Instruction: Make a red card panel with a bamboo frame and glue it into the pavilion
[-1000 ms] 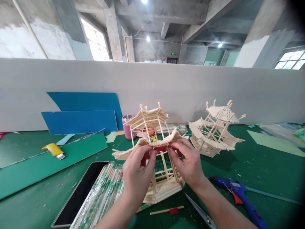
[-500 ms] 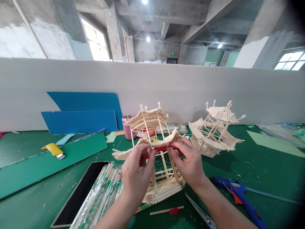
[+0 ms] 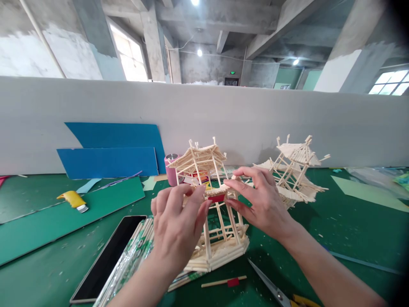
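Both hands' fingers [image 3: 200, 197] at pavilion model [image 3: 214, 238]

Hardly anything here can be read. A small green lit sign [image 3: 231, 72] hangs above the dark doorway [image 3: 230, 81] at the far end of the hall, but its characters are too small to make out. The clear wrappers on the bundle of chopsticks [image 3: 132, 260] carry green printing, and that too is blurred beyond reading. Nothing else on the table shows a legible label, brand or number.
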`<state>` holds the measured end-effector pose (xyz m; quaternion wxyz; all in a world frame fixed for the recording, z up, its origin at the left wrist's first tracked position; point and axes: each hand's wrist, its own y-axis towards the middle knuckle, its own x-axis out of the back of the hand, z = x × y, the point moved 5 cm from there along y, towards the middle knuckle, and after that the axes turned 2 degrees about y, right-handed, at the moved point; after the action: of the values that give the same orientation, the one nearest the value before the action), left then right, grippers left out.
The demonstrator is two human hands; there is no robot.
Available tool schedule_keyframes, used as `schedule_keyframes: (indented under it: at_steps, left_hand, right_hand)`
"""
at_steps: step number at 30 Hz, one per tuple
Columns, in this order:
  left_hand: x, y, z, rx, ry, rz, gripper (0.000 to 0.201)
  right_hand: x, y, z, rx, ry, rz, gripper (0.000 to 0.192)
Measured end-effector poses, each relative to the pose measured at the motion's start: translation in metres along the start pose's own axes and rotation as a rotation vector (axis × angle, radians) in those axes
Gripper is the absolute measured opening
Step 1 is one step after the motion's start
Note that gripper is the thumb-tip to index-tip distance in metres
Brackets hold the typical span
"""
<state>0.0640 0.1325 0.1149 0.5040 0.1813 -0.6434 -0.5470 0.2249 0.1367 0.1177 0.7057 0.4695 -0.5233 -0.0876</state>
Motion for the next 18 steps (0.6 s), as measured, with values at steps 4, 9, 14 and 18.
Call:
schedule_keyframes:
  at_steps: [4, 9, 14, 18]
  left_hand:
    - [0.001, 0.009, 0.006, -0.03, -0.001, 0.135, 0.017]
    - [-0.003, 0.017, 0.008, -0.055, -0.022, 0.263, 0.013]
    - [-0.005, 0.021, 0.01, -0.07, -0.046, 0.317, 0.013]
    - [-0.005, 0.022, 0.011, -0.062, -0.069, 0.331, 0.014]
  right_hand:
    - [0.002, 0.01, -0.004, 0.051, 0.011, 0.077, 0.024]
    - [0.002, 0.02, -0.005, 0.127, 0.025, 0.176, 0.018]
    - [0.002, 0.025, -0.005, 0.169, 0.043, 0.208, 0.014]
    - [0.002, 0.027, -0.005, 0.177, 0.049, 0.217, 0.013]
